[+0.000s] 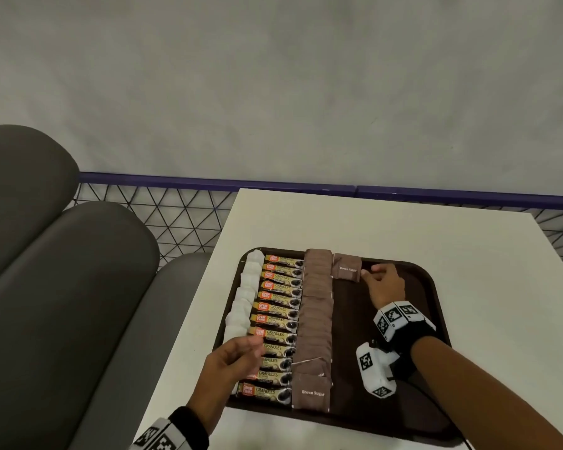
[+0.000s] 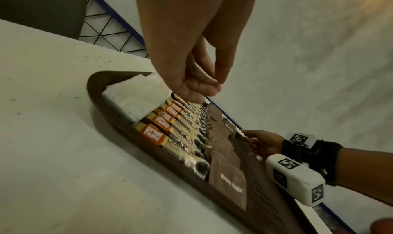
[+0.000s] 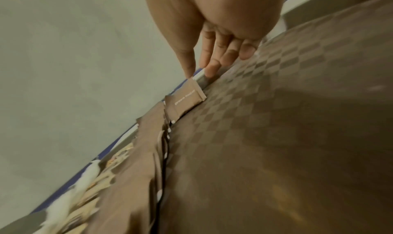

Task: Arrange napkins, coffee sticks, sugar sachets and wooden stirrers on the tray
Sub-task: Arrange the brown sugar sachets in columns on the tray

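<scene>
Sugar step underway, head view: right hand (image 1: 385,284) at far end of tray (image 1: 429,287), fingertips touching a lone brown sugar sachet (image 1: 346,267) starting a second column beside the full sachet row (image 1: 316,319); napkins (image 1: 242,303) and coffee sticks (image 1: 278,323) already lined up on the white surface's (image 1: 403,228) tray. Left wrist view: left hand (image 2: 191,79) hovers above the sticks, fingers loosely curled, holding nothing. Right wrist view: fingers straight, nudging the sachet's edge, grip not closed. Next likely needs more sachets; no stirrers visible.
</scene>
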